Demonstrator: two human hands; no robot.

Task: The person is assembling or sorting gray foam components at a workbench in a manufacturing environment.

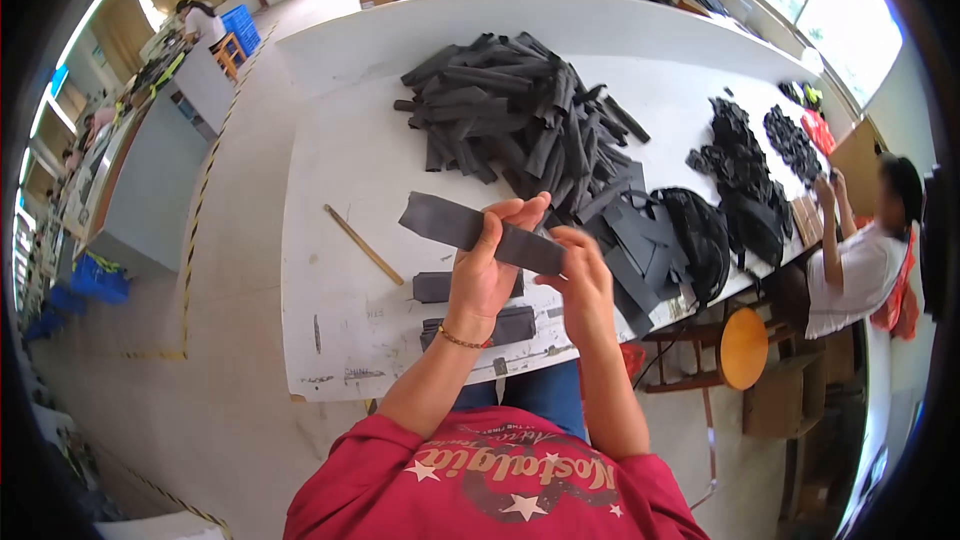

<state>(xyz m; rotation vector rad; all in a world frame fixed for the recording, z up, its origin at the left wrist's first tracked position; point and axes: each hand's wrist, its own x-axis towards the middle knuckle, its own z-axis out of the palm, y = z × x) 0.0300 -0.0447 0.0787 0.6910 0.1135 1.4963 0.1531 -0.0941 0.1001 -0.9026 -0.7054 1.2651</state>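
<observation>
A long black folded strip (440, 221) of fabric or thin sheet is held above the table, slanting down to the right. My left hand (478, 270) grips its middle, thumb on top and fingers behind. At the right end of the strip is my right hand (583, 285), fingers curled around that end and slightly blurred. Beneath my hands, two short stacks of flat black strips, a farther one (432, 287) and a nearer one (515, 325), lie on the white table (335, 155), partly hidden by my left arm.
A large heap of black strips (490, 90) lies toward the back, with flat black pieces (640, 250) beside a black backpack (695, 240). A wooden ruler-like stick (362, 244) rests at left. Right, another person (860, 270) sits near dark piles (740, 155) and a round stool (744, 348).
</observation>
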